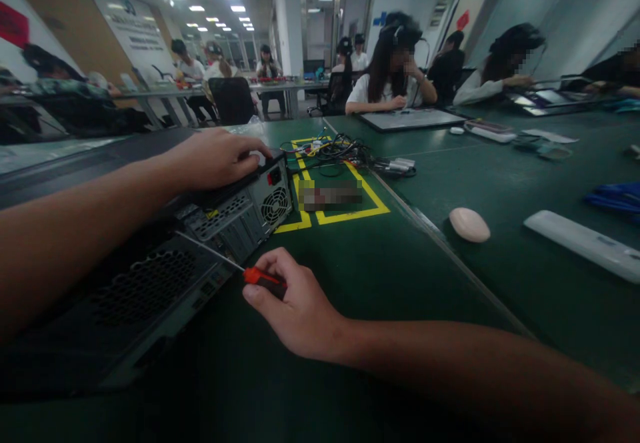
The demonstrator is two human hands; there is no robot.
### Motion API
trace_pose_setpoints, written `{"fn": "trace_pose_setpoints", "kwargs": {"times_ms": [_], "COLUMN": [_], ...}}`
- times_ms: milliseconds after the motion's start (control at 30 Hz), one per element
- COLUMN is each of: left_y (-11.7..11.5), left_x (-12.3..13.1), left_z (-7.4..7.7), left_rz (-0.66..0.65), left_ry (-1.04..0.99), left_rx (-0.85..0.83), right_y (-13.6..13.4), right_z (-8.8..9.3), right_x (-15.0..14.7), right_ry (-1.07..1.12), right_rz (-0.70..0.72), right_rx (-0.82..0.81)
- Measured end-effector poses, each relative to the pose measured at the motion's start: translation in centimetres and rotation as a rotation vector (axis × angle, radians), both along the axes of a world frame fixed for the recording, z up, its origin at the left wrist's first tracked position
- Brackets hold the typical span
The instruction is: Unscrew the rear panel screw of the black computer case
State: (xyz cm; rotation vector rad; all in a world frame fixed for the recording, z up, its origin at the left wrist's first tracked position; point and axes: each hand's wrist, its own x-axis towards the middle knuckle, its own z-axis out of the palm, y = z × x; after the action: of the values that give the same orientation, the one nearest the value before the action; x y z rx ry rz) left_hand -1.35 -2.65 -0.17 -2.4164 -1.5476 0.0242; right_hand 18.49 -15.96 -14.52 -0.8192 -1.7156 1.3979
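Observation:
A black desktop computer case (145, 296) lies at the left, its grey back panel with a round fan grille (275, 204) facing right. My left hand (220, 157) rests on top of the case near its rear edge, fingers stretched out and partly bent over the corner. Wrapped around the red and black handle of a screwdriver (265, 281) is my right hand (305, 306), just in front of the back panel. The thin metal shaft points left and up, with its tip at the case by the panel's edge. Whether the tip touches a screw is too dark to tell.
A bundle of cables (350, 153) lies beyond the case near yellow tape (355, 217) on the green table (400, 283). To the right are a pale rounded object (469, 224), a long white object (580, 239) and blue material (617, 199). Several people sit farther back.

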Motion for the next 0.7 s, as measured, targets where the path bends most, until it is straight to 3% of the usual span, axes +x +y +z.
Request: {"fn": "trace_pose_setpoints", "kwargs": {"times_ms": [700], "left_y": [1.2], "left_x": [-0.8], "left_z": [-0.6], "left_rz": [-0.029], "left_ry": [-0.086], "left_rx": [0.003], "right_y": [0.1], "right_z": [-0.3], "right_x": [-0.1], "right_ry": [0.047], "right_rz": [-0.005], "right_rx": [-0.001]}}
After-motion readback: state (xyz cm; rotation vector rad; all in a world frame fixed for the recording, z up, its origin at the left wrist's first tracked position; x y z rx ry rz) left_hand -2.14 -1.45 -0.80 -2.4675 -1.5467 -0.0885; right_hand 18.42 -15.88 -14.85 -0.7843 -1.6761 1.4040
